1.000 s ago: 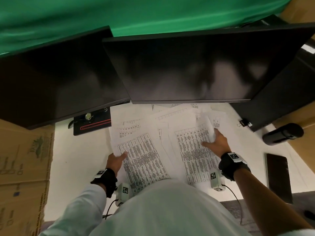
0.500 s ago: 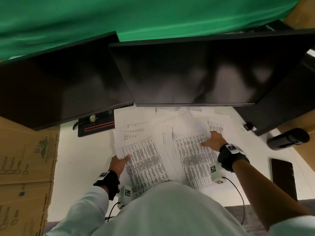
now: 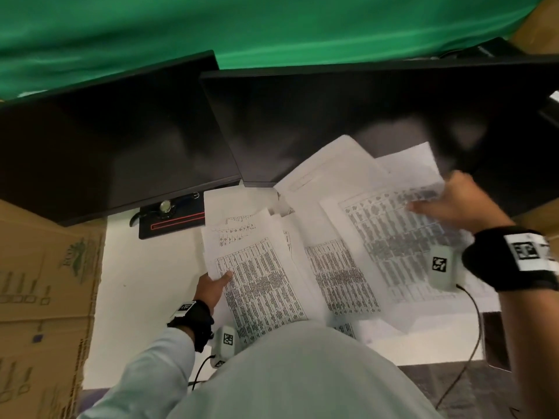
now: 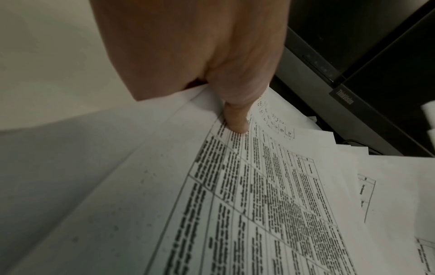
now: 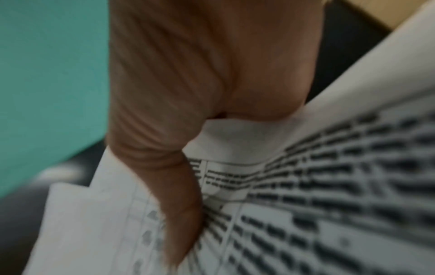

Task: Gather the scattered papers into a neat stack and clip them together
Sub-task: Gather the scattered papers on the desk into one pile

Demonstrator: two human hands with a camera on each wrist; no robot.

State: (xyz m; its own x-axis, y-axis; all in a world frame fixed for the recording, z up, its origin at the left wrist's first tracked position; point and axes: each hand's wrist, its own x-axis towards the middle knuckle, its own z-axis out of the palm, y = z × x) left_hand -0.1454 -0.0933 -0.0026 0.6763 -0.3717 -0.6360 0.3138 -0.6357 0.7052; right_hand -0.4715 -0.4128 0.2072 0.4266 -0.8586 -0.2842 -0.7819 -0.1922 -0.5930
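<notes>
Printed white sheets lie fanned over the white desk point(image 3: 145, 282). My left hand point(image 3: 220, 278) pinches the left edge of the left sheets point(image 3: 260, 285), its thumb point(image 4: 236, 121) on top of the printed table. My right hand point(image 3: 429, 204) grips a bundle of sheets point(image 3: 393, 231) raised off the desk and tilted up in front of the right monitor; the thumb point(image 5: 181, 214) lies over their top edge. More sheets point(image 3: 338, 276) lie flat between the two hands. No clip is in view.
Two dark monitors point(image 3: 332, 122) overhang the back of the desk. A black stand base with a red stripe point(image 3: 172, 219) sits beside the papers. A cardboard box point(image 3: 45, 282) stands at the left. A dark phone point(image 3: 496, 340) lies at the desk's right edge.
My right hand has closed on a bundle of sheets and lifted it up and to the right, off the desk. My left hand stays at the left sheets' edge.
</notes>
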